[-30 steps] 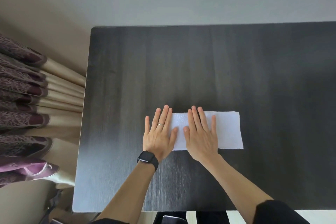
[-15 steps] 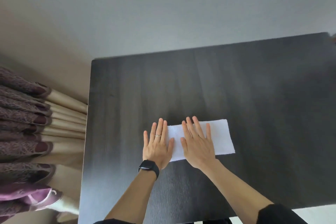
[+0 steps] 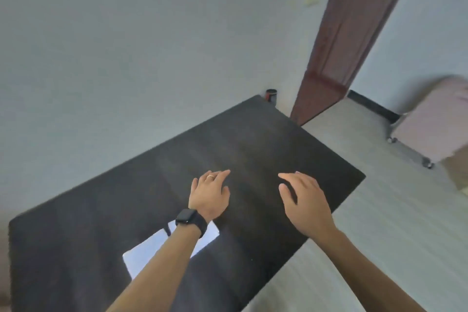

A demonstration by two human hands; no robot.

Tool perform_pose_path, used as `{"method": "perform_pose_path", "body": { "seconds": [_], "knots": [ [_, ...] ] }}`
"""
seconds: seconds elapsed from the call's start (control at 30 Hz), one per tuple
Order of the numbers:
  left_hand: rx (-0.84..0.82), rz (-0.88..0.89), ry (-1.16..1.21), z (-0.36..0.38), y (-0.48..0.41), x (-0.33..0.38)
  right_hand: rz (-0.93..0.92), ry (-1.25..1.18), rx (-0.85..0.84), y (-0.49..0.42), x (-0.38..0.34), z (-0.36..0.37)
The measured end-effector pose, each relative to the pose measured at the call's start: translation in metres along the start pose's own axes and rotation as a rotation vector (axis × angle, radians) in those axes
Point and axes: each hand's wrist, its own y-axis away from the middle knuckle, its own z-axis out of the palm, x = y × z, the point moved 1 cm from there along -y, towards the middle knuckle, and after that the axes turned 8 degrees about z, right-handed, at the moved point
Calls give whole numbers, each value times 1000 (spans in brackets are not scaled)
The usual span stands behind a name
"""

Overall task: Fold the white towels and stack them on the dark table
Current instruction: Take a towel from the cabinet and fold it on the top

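Observation:
A folded white towel (image 3: pixel 149 248) lies flat on the dark table (image 3: pixel 266 149), partly hidden under my left forearm. My left hand (image 3: pixel 211 194), with a ring and a black wrist watch, hovers over bare tabletop beyond the towel, fingers relaxed and holding nothing. My right hand (image 3: pixel 304 200) hangs further right above the table near its right edge, fingers loosely spread and empty. Neither hand touches the towel.
A brown door frame (image 3: pixel 342 40) stands beyond the table's far corner, with a small dark can (image 3: pixel 271 95) on the floor beside it. A pinkish wheeled piece of furniture (image 3: pixel 430 124) sits at the right on the pale floor.
Both hands have lifted off the towel and moved to the right. The view has swung right and tilted, so the curtains are gone and the door and floor appear.

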Motion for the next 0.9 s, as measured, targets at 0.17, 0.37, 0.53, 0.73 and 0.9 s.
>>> {"method": "perform_pose_path", "body": {
  "seconds": [0.17, 0.37, 0.53, 0.73, 0.9],
  "knots": [
    [100, 418, 15, -25, -58, 201, 113, 46, 364, 15, 111, -154],
    [71, 763, 285, -7, -51, 443, 229, 102, 756, 87, 255, -305],
    [-17, 952, 402, 39, -24, 602, 414, 164, 924, 172, 354, -393],
    [-104, 1140, 424, 94, 8, 738, 625, 199, 1054, 257, 449, -444],
    [-139, 1238, 408, 147, 12, 830, 775, 255, 1061, 294, 528, -464]
  ]
}}
